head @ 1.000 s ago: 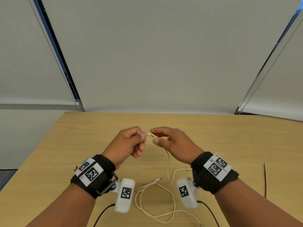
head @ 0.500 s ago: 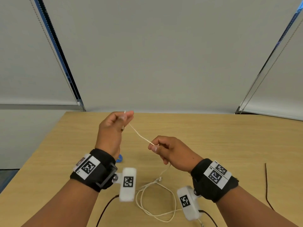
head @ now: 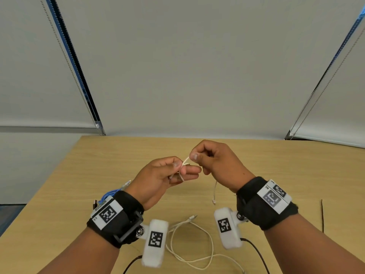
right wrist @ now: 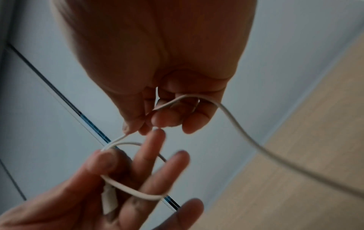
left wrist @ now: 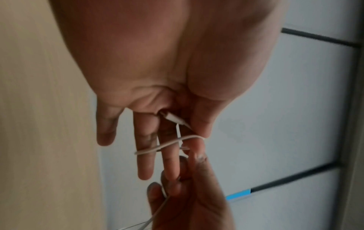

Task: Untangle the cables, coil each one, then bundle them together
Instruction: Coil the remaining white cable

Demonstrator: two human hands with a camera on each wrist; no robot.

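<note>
Above the middle of the wooden table, both hands are raised and close together, working one thin white cable. The left hand pins the cable's plug end under its thumb, with a first loop lying across its straightened fingers, as the left wrist view shows. The right hand pinches the cable between thumb and forefinger just beside the left thumb, and the rest of the cable runs out through its curled fingers and trails down toward the table. A second white cable lies loose on the table between the forearms, and a blue cable peeks out behind the left wrist.

The loop looks slack and sits near the fingertips, so it could probably slip off if the left fingers close or tilt down. A hard pull from the right hand might drag the plug out from under the thumb.

Most of the blue cable is hidden by the wrist strap. Both wrist views are blurred, and the trailing end's connector is too small to identify.
</note>
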